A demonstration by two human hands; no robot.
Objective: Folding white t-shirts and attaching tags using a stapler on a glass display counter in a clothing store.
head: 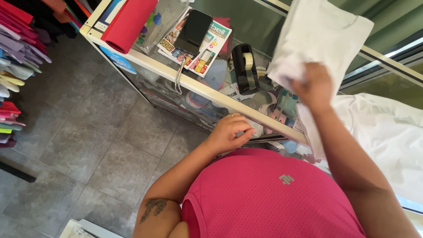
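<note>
- My right hand (313, 86) is closed on a bunched corner of a white garment (319, 33), lifting it above the glass surface (185, 81) so it hangs free of the clutter.
- My left hand (229, 132) rests at the surface's front edge, fingers curled, touching something small I cannot make out.
- A black tape dispenser (244, 68) and a dark phone (193, 31) on leaflets sit near.
- More white cloth (387, 132) lies spread to my right.
</note>
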